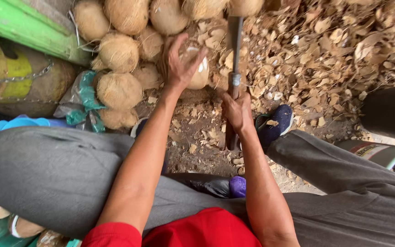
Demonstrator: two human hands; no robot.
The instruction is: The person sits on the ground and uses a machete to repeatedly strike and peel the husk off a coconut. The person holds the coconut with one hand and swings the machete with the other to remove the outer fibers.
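A: Just left of the blade (234, 50), there's the left hand (179, 64), fingers wrapped over a pale coconut (197, 68) and pressing it in toward the steel.

B: And the right hand (237, 112)?

A: Below that on the same blade, closed tight round the handle (232, 132). The blade itself runs straight up from there, tip lost among the nuts at the top.

B: So the coconut sits touching the blade?

A: Beside it, close enough that I can't tell if they meet. It's partly stripped, white showing under the fingers.

B: What's stacked left of the blade?

A: A pile of husked coconuts (117, 55), brown and hairy, reaching up to the top edge. Further left, a green beam (28, 27) and a yellow drum (5, 73) with a chain across it.

B: Right of the blade?

A: Dry husk scraps (334, 45) all over the ground, and a blue shoe (275, 123) just beside the handle. Grey trousers (51, 169) spread both sides below it, a red shirt (202, 228) at the bottom.
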